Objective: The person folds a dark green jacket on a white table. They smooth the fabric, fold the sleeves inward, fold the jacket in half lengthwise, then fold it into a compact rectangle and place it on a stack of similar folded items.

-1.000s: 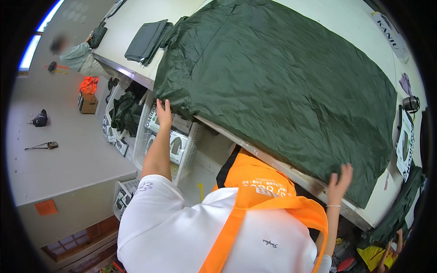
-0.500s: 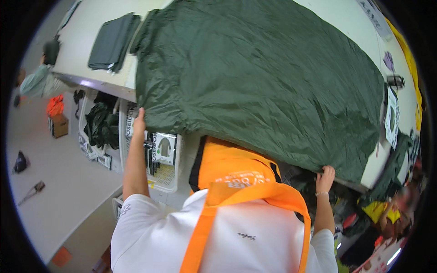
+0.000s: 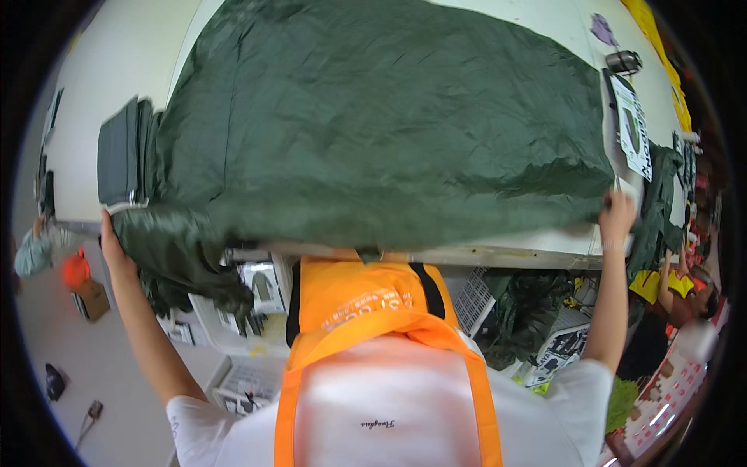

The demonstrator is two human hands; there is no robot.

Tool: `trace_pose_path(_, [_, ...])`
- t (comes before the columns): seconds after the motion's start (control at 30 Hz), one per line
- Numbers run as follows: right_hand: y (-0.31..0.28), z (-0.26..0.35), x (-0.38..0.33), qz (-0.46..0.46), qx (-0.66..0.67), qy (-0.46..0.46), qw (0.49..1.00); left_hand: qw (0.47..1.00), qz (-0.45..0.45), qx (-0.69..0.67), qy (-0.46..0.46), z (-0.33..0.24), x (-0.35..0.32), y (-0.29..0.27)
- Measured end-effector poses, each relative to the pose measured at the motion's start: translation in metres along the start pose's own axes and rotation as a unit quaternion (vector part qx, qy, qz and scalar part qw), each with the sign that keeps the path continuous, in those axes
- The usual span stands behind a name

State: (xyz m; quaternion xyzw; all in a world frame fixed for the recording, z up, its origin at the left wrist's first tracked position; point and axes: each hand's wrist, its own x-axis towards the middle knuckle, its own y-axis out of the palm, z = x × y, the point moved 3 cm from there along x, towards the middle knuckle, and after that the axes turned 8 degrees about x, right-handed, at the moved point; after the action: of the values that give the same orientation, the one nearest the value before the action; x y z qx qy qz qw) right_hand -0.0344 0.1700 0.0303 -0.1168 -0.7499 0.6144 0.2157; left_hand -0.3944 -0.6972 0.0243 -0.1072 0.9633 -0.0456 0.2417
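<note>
A large dark green fabric sheet [image 3: 389, 124] lies spread over a white table [image 3: 506, 255], its near edge along the table's front. My left hand [image 3: 109, 233] grips the sheet's near left corner, where a fold of it hangs down over the table edge. My right hand [image 3: 618, 212] holds the near right corner at the table's rim. Both arms are stretched wide apart. My white shirt and orange apron [image 3: 366, 311] fill the lower middle.
Folded dark grey pieces [image 3: 120, 152] lie on the table left of the sheet. A printed paper [image 3: 632, 124] and a small metal cylinder [image 3: 623, 61] sit at the right end. Bins with packaged goods [image 3: 257, 296] stand under the table. Another person [image 3: 669, 288] is at the right.
My hands have moved further apart along the sheet's near edge, out to its two corners. The sheet now lies wider and flatter, and its left corner droops over the edge.
</note>
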Motion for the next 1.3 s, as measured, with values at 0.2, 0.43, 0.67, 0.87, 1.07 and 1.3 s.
trace_pose_path(0.2, [0.07, 0.018, 0.124, -0.064, 0.095, 0.032, 0.993, 0.956, -0.044, 0.15, 0.248, -0.038, 0.087, 0.145])
trace_pose_path(0.43, [0.162, 0.08, 0.062, 0.021, 0.236, 0.007, 0.972, 0.665, 0.014, 0.702, 0.253, 0.147, 0.085, 0.141])
trace_pose_path(0.67, [0.128, 0.028, 0.064, -0.107, 0.358, 0.037, 0.927, 0.651, -0.08, 0.611, 0.444, 0.072, 0.04, 0.195])
trace_pose_path(0.87, [0.087, 0.145, 0.023, 0.076, 0.554, 0.062, 0.827, 0.793, 0.068, 0.511, 0.326, 0.078, -0.073, 0.349])
trace_pose_path(1.07, [0.064, 0.301, -0.081, 0.326, 0.69, -0.028, 0.645, 0.843, 0.176, 0.466, 0.203, 0.154, -0.117, 0.364])
trace_pose_path(1.3, [0.055, 0.401, -0.074, 0.209, 0.728, 0.074, 0.649, 0.863, 0.261, 0.335, 0.273, 0.144, -0.161, 0.387])
